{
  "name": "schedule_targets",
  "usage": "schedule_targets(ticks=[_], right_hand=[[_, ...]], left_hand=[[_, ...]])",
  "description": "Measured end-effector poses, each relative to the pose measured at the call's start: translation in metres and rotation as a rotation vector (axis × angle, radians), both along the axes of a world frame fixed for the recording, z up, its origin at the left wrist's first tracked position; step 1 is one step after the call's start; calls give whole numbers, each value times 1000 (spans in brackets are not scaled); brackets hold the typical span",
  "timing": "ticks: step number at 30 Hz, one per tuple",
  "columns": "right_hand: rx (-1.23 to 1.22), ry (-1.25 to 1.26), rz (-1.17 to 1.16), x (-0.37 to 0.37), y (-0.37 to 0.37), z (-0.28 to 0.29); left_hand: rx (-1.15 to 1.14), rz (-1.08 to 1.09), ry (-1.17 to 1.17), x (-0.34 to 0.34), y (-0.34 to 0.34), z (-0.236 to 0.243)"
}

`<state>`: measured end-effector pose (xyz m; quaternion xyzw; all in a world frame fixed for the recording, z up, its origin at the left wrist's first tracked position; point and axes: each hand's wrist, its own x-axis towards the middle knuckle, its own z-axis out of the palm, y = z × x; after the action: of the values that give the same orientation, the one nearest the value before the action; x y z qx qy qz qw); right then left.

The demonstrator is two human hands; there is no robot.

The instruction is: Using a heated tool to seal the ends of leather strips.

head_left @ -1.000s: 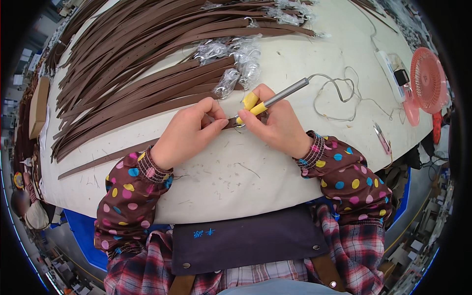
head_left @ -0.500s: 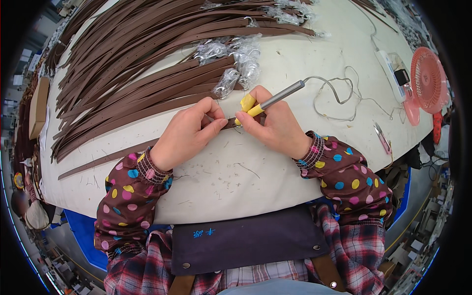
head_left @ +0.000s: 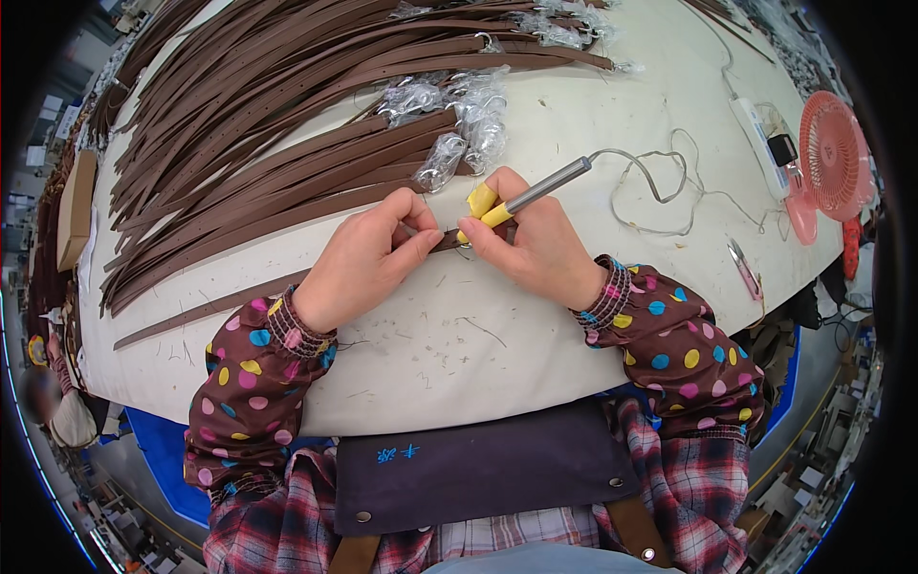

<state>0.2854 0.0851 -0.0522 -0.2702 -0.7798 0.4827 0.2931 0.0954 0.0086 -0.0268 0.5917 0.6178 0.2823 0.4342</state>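
Brown strap (head_left: 215, 308) lies aslant on the pale table (head_left: 574, 354), its left end bare, its right end between the two hands, nearer than the big heap. The left hand (head_left: 354, 260) is nearly closed, pinching the strap between thumb and forefinger, the other fingers curled inward. The right hand (head_left: 537, 244) is closed around a pen-shaped tool (head_left: 550, 184), thumb laid on its yellow part, the grey shaft slanting up toward the far right with a cable (head_left: 669, 197) running from its end. A yellow wrap (head_left: 481, 199) sits at the right forefinger. The tool's near end is down at the strap, by a small shiny piece.

Patterned sleeves cover both forearms. The left hand hides the strap's middle; whether the tool's tip touches the strap or only hovers over it, I cannot tell, and the right hand's lower fingers are mostly out of sight. At the left rim another person (head_left: 72, 421) is small and blurred. The heaped straps (head_left: 277, 105) are cut off by the far edge of view.

On the left stands a cardboard box (head_left: 76, 210), its contents not visible. Farther, clear plastic wraps (head_left: 440, 165) enclose metal fittings at the heaped straps' right ends.
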Motion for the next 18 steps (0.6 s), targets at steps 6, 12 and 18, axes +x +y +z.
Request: schedule_targets(ticks=[6, 12, 18], right_hand=[[-60, 85, -30, 1, 0, -4], [-79, 156, -69, 2, 1, -7], [-77, 214, -85, 1, 1, -8]], left_hand=[[53, 15, 228, 2, -1, 10], [118, -103, 405, 4, 1, 13], [33, -228, 346, -1, 15, 18]])
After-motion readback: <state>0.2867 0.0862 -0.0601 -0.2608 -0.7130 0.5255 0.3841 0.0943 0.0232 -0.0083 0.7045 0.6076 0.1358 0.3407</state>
